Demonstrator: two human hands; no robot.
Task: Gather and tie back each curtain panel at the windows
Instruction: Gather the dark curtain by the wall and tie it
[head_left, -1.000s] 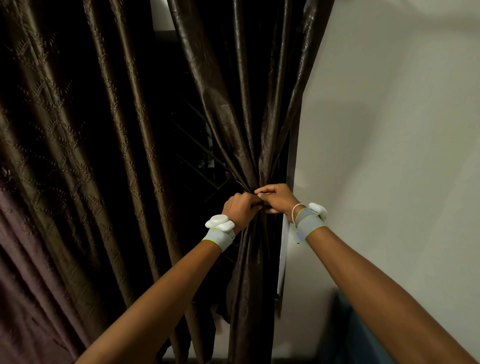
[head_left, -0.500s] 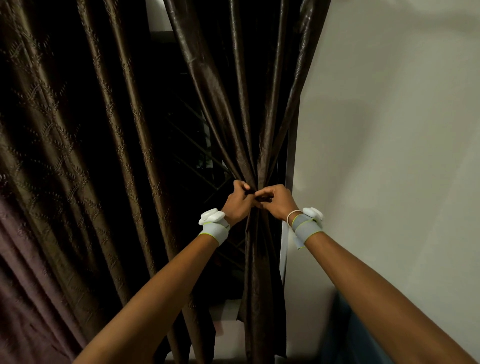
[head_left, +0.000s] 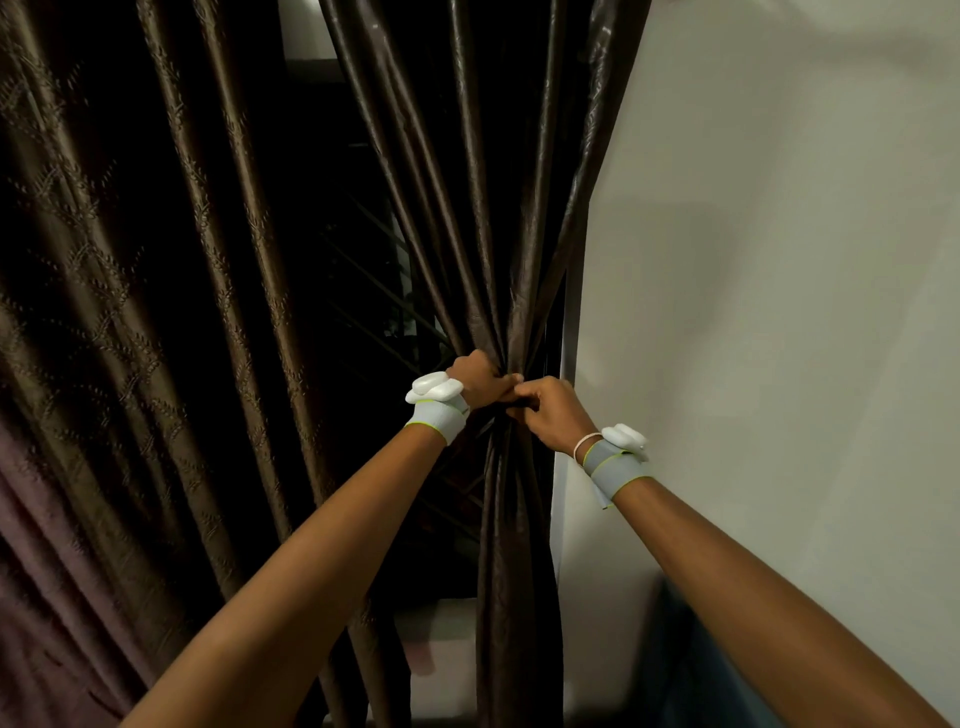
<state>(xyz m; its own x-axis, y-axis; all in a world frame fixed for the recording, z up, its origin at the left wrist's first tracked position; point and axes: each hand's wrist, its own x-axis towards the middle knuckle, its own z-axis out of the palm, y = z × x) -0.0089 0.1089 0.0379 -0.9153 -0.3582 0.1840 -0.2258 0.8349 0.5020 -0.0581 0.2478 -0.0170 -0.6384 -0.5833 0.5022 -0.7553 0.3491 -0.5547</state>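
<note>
A dark brown, shiny curtain panel (head_left: 498, 218) hangs beside the wall and is bunched into a narrow waist at mid-height. My left hand (head_left: 478, 382) grips the bunched folds from the left, fingers curled into the cloth. My right hand (head_left: 545, 410) meets it from the right and pinches a dark strip at the waist of the gathered panel; what the strip is cannot be made out. Below the hands the panel falls as a tight column (head_left: 514, 597). A second, patterned brown curtain panel (head_left: 130, 312) hangs loose on the left.
A pale wall (head_left: 779, 260) fills the right side. Between the two panels shows a dark window with diagonal bars (head_left: 374, 249). A light sill or ledge (head_left: 441, 639) lies low behind the gathered panel. A dark bluish object (head_left: 691, 675) sits at bottom right.
Both hands stayed together at the curtain's waist. My left hand has rolled upward onto the folds, and my right hand's fingers have closed tighter on the dark strip.
</note>
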